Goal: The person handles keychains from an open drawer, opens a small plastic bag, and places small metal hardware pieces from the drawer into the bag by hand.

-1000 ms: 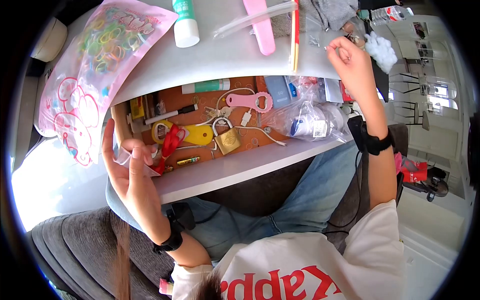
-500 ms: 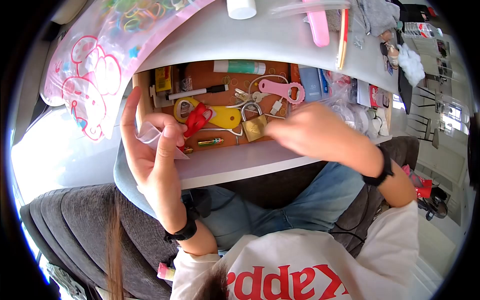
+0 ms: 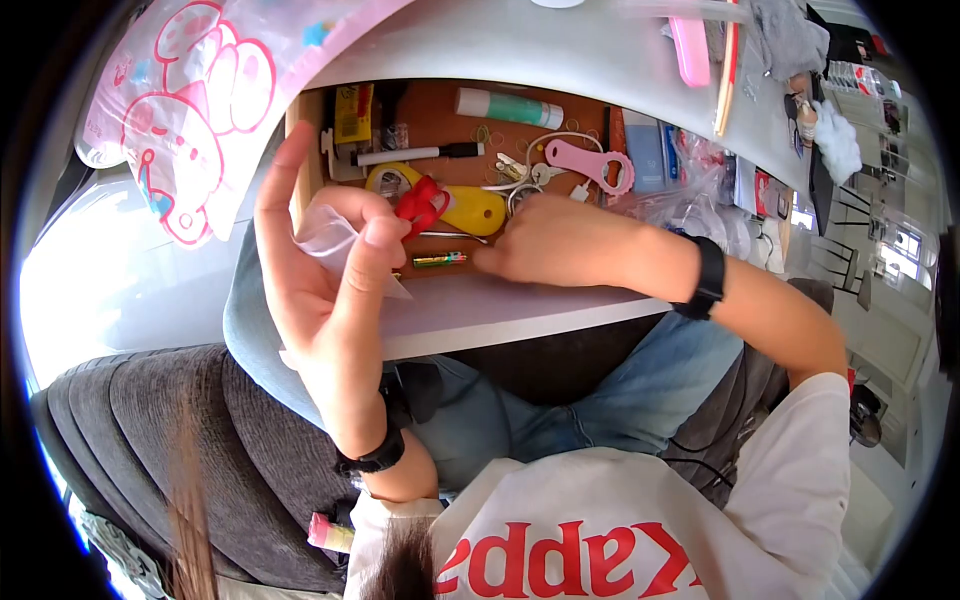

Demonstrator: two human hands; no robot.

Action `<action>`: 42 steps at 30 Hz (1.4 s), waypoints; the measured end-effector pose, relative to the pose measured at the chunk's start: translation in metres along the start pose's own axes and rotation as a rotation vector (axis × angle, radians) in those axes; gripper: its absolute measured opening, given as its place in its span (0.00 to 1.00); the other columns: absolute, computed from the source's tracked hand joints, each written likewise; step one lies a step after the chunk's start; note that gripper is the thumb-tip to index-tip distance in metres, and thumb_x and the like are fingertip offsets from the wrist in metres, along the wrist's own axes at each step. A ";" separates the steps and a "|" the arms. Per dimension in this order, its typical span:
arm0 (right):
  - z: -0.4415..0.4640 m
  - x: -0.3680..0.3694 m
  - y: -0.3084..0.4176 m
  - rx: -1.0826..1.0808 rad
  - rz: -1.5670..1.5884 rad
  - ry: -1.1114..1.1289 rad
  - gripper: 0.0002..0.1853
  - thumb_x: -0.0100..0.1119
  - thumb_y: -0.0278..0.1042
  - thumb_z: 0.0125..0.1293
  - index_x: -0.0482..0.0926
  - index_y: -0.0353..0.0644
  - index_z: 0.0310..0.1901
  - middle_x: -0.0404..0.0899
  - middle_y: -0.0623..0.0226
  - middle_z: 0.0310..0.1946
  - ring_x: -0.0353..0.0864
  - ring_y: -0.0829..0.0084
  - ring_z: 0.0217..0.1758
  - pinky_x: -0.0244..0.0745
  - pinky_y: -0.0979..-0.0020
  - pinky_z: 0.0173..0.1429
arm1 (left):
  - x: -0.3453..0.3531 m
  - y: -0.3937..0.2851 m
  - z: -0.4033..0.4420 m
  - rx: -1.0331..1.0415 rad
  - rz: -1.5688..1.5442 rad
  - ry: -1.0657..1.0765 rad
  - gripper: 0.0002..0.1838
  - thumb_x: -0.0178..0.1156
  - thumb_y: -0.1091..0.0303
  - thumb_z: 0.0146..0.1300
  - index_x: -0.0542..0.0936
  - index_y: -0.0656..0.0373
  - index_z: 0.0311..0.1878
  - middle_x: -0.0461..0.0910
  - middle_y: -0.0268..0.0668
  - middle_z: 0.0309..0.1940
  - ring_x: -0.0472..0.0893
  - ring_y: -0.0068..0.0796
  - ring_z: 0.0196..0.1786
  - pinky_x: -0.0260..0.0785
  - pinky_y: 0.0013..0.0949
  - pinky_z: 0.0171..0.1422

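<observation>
My left hand (image 3: 335, 290) is at the drawer's left end, index finger stretched up. Its thumb and curled fingers pinch a small translucent plastic bag (image 3: 330, 238). Just beyond the fingertips is a red looped item (image 3: 424, 207), lying over a yellow-handled tool (image 3: 474, 209). My right hand (image 3: 565, 240) reaches into the drawer with fingers curled down; what they grip, if anything, is hidden. Part of a padlock's shackle (image 3: 521, 196) shows at its knuckles, while the lock's body is covered. A small green and gold cylinder (image 3: 440, 259) lies left of its fingertips.
The open drawer (image 3: 450, 328) holds a marker (image 3: 420, 154), a glue stick (image 3: 510, 108), keys (image 3: 512, 167), a pink opener-shaped tool (image 3: 590, 166) and plastic wrap (image 3: 690, 200). A printed clear bag (image 3: 180, 150) overhangs the left side. Pink and wooden items are on the desktop (image 3: 560, 50).
My right hand has moved left and down over the padlock, covering its body. My left hand keeps its pinch on the plastic bag. The camera view has shifted slightly.
</observation>
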State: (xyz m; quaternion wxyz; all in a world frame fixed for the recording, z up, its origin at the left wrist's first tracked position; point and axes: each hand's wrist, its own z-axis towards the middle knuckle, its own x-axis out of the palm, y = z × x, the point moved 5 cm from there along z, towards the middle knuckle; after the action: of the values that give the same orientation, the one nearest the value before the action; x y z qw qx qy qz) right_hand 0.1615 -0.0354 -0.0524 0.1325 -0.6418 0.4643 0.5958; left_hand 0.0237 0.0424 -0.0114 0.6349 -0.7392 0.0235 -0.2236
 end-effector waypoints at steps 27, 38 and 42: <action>-0.210 -0.118 -0.095 1.033 -0.129 -0.896 0.08 0.60 0.31 0.60 0.77 0.41 0.40 0.51 0.76 0.14 0.51 0.85 0.18 0.50 0.77 0.22 | 0.003 0.001 0.002 -0.007 0.084 -0.005 0.31 0.53 0.76 0.62 0.56 0.67 0.68 0.70 0.31 0.29 0.68 0.17 0.31 0.66 0.25 0.50; -0.107 -0.031 -0.027 0.803 0.146 -0.132 0.12 0.53 0.30 0.61 0.76 0.37 0.45 0.78 0.50 0.25 0.79 0.52 0.29 0.72 0.56 0.34 | 0.002 0.000 0.001 0.030 0.041 0.026 0.31 0.54 0.77 0.61 0.56 0.67 0.67 0.72 0.31 0.29 0.70 0.17 0.32 0.64 0.20 0.43; -0.104 -0.018 -0.056 0.903 0.179 -0.103 0.21 0.52 0.31 0.61 0.67 0.34 0.56 0.77 0.46 0.26 0.78 0.48 0.31 0.72 0.54 0.36 | 0.002 0.000 0.001 0.014 0.082 0.019 0.31 0.55 0.75 0.61 0.58 0.65 0.67 0.73 0.30 0.30 0.70 0.15 0.30 0.63 0.15 0.33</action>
State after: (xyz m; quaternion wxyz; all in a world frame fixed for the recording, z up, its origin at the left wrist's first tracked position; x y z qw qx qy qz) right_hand 0.2725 -0.0727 -0.0310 0.3697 -0.4468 0.7238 0.3740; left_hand 0.0258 0.0430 -0.0108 0.6482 -0.7311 0.0582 -0.2048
